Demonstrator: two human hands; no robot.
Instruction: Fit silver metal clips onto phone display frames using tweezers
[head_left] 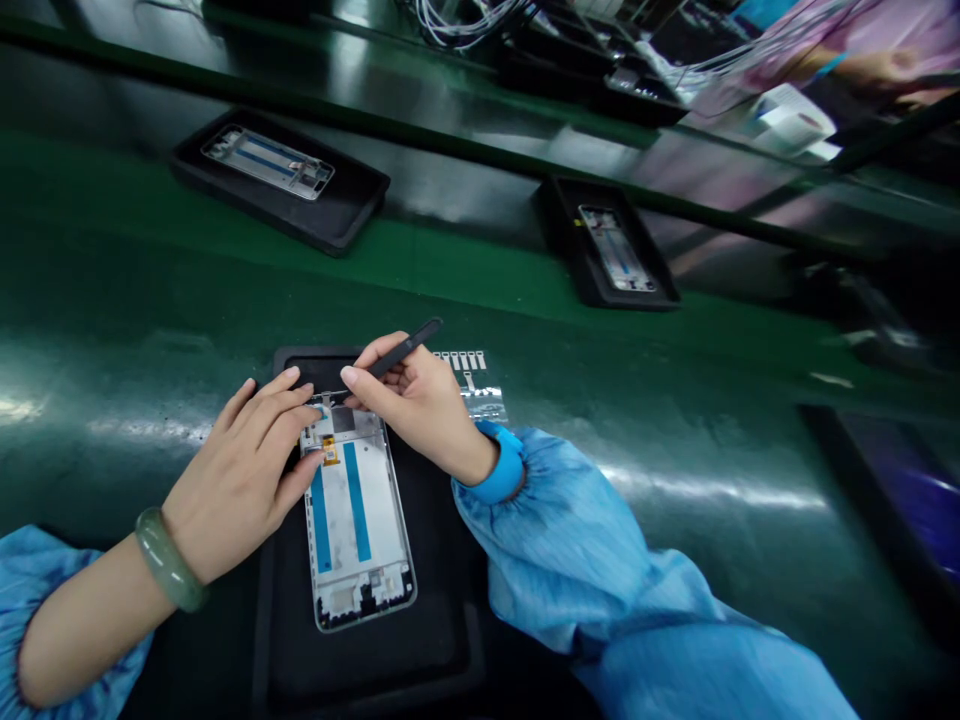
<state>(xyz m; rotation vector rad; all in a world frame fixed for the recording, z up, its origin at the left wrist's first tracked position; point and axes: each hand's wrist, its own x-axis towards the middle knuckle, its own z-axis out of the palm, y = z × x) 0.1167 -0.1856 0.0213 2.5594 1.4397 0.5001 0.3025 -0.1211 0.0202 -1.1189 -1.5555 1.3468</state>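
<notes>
A white phone frame (pixel 358 520) with two blue strips lies on a black tray (pixel 375 640) in front of me. My left hand (pixel 244 470) rests on the frame's upper left corner, its fingers pressed together by a small orange part (pixel 330 450). My right hand (pixel 420 400) is closed on black tweezers (pixel 401 350), whose tip points down at the top edge of the frame. A clear sheet of small parts (pixel 476 385) lies just behind my right hand.
Two more black trays (pixel 337 215) (pixel 570 260) with phone frames sit farther back on the green belt (pixel 150 300). A dark tray (pixel 885 480) lies at the right. Another person's arm (pixel 862 65) and cables show at the far top right.
</notes>
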